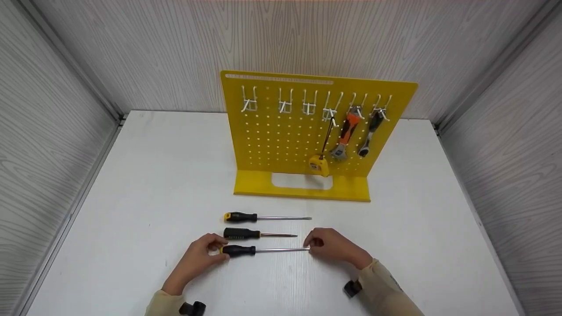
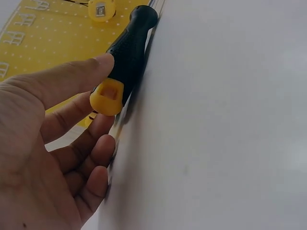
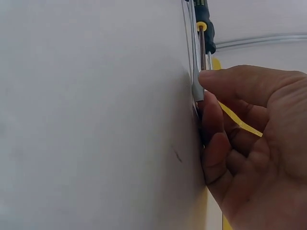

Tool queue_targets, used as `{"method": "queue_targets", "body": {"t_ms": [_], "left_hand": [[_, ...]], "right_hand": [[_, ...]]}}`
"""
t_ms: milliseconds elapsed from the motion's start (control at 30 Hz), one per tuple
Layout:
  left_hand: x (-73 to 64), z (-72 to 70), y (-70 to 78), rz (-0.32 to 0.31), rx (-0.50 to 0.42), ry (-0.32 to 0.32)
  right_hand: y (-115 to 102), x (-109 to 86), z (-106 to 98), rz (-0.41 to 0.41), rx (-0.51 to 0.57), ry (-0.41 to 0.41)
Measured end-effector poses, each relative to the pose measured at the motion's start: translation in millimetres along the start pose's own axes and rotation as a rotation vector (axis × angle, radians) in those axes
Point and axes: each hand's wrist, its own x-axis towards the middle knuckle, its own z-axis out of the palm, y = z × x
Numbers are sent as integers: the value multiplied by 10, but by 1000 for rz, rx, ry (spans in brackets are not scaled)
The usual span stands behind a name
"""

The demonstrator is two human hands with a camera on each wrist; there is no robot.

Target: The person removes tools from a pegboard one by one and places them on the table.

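Observation:
Three screwdrivers lie side by side on the white table, handles to the left. My left hand (image 1: pixel 198 260) pinches the handle end of the nearest flathead screwdriver (image 1: pixel 240 250) between thumb and index finger. Its black handle with a yellow end (image 2: pixel 106 98) fills the middle of the left wrist view. At the other end my right hand (image 1: pixel 337 246) pinches the flat blade tip (image 3: pixel 197 91) with thumb and fingertip. Just beyond lies a black-handled screwdriver (image 1: pixel 242 233) with a shorter shaft. The farthest screwdriver (image 1: pixel 241 217) has a black and yellow handle and a flat tip.
A yellow pegboard (image 1: pixel 281 145) with white hooks stands behind the screwdrivers. From its right-hand hooks hang a yellow tape measure (image 1: pixel 319 165), an orange-handled adjustable wrench (image 1: pixel 348 129) and a dark-handled wrench (image 1: pixel 372 129). Pale wood-grain walls (image 1: pixel 281 39) enclose the table.

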Motion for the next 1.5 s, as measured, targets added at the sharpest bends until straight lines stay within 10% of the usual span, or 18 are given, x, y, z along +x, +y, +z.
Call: {"method": "queue_targets", "body": {"t_ms": [600, 1033, 1500], "left_hand": [[-25, -265, 198, -48, -74, 123], [142, -419, 422, 116, -88, 176], [590, -424, 836, 238, -158, 236]], "right_hand": [[135, -204, -263, 102, 191, 142], [43, -368, -644, 209, 267, 343], [454, -305, -728, 256, 472, 564]]}}
